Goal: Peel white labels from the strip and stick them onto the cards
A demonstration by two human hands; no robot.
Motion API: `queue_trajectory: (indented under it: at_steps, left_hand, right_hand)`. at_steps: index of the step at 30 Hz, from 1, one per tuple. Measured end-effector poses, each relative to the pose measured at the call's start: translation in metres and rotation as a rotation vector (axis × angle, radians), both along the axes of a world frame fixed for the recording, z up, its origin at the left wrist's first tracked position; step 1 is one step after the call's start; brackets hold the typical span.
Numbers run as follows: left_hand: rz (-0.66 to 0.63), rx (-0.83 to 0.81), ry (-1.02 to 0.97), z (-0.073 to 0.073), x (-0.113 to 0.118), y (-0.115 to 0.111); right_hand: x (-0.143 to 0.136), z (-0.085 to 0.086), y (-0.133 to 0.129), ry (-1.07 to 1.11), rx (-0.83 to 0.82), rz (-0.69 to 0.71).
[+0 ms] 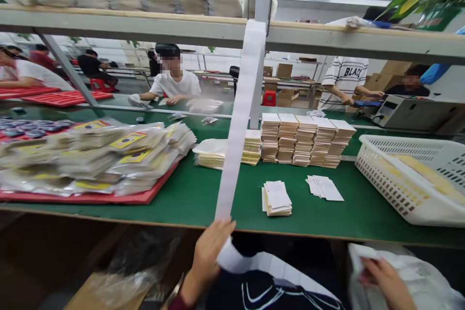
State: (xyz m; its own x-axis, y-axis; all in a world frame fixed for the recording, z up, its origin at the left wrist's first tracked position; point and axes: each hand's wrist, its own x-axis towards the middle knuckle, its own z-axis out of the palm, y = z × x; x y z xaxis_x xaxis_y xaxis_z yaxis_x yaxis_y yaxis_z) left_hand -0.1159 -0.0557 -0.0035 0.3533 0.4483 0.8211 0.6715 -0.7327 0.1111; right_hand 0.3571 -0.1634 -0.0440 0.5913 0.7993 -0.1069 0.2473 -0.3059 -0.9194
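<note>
A long white paper strip point(238, 121) hangs from the shelf beam down to the table's front edge. My left hand point(212, 249) is closed on it there, and the rest of the strip curls across my lap. At the lower right, my right hand point(381, 273) is over a white plastic bag point(417, 276); its fingers are blurred, and whether they hold anything is unclear. On the green table point(218, 198), a small stack of white cards point(278, 198) and some fanned cards point(325, 188) lie right of the strip.
Packed bags point(145, 147) fill a red tray point(160, 186) at left. Tall card stacks point(286, 140) stand at the back, with a white basket point(410, 155) at right. A shelf point(145, 22) runs overhead. Several people sit or stand beyond the table.
</note>
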Motion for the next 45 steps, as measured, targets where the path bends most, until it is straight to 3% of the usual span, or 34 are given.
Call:
queue_trajectory:
  at_steps: [2,4,6,7,9,12,14,16,18,19,21,23,27,31,33,35,38,40,42,45]
  left_hand:
    - [0.085,-0.231,-0.124,-0.067,-0.020,-0.053]
    - [0.114,-0.399,-0.271,-0.121,-0.040,-0.095]
    - [0.139,-0.478,-0.327,-0.151,-0.056,-0.120]
    - [0.171,-0.483,-0.349,-0.155,-0.062,-0.126]
    - [0.241,-0.471,-0.351,-0.146,-0.067,-0.128]
    - [0.294,-0.418,-0.239,-0.097,-0.059,-0.113]
    - [0.203,-0.356,-0.127,-0.057,-0.044,-0.094]
    - [0.134,-0.395,-0.100,-0.020,-0.024,-0.069]
    - [0.041,-0.411,-0.084,0.008,0.001,-0.037]
    - [-0.030,-0.398,-0.104,0.019,0.015,-0.021]
    - [-0.235,-0.317,-0.146,0.037,0.045,0.009]
    - [-0.365,-0.219,-0.129,0.051,0.074,0.031]
    - [-0.386,-0.249,-0.195,0.060,0.112,0.048]
    - [-0.323,-0.678,-0.534,0.047,0.117,0.050]
    - [-0.398,-0.912,-0.693,0.040,0.112,0.047]
    - [-0.542,-1.034,-0.792,0.034,0.107,0.042]
    - [-0.671,-1.046,-0.853,0.029,0.101,0.031]
    - [-0.687,-0.994,-0.878,0.027,0.099,0.024]
    - [-0.617,-0.914,-0.877,0.025,0.098,0.021]
    - [-0.359,-0.812,-0.767,0.026,0.098,0.023]
  right_hand:
    - [-0.028,-0.031,0.029,0.028,-0.057,0.250]
    - [-0.059,-0.052,0.054,-0.127,-0.084,0.502]
    - [-0.087,-0.063,0.072,-0.259,-0.114,0.605]
    - [-0.098,-0.065,0.078,-0.291,-0.120,0.634]
    - [-0.113,-0.064,0.088,-0.334,-0.137,0.693]
    - [-0.126,-0.046,0.091,-0.402,-0.202,0.852]
    - [-0.130,-0.023,0.085,-0.404,-0.246,1.004]
    - [-0.134,0.010,0.079,-0.323,-0.262,1.195]
    - [-0.140,0.046,0.077,-0.164,-0.166,1.446]
    - [-0.145,0.064,0.078,-0.123,-0.049,1.431]
    - [-0.157,0.091,0.083,-0.142,0.174,1.192]
    - [-0.170,0.106,0.088,-0.140,0.327,0.978]
    - [-0.186,0.107,0.097,-0.060,0.495,0.686]
    - [-0.188,0.093,0.104,-0.022,0.543,0.617]
    - [-0.189,0.084,0.107,-0.025,0.542,0.620]
    - [-0.192,0.077,0.110,-0.006,0.518,0.606]
    - [-0.201,0.070,0.114,0.034,0.467,0.597]
    - [-0.208,0.069,0.115,0.062,0.452,0.593]
    - [-0.214,0.070,0.116,0.102,0.441,0.587]
    - [-0.219,0.070,0.118,0.153,0.400,0.640]
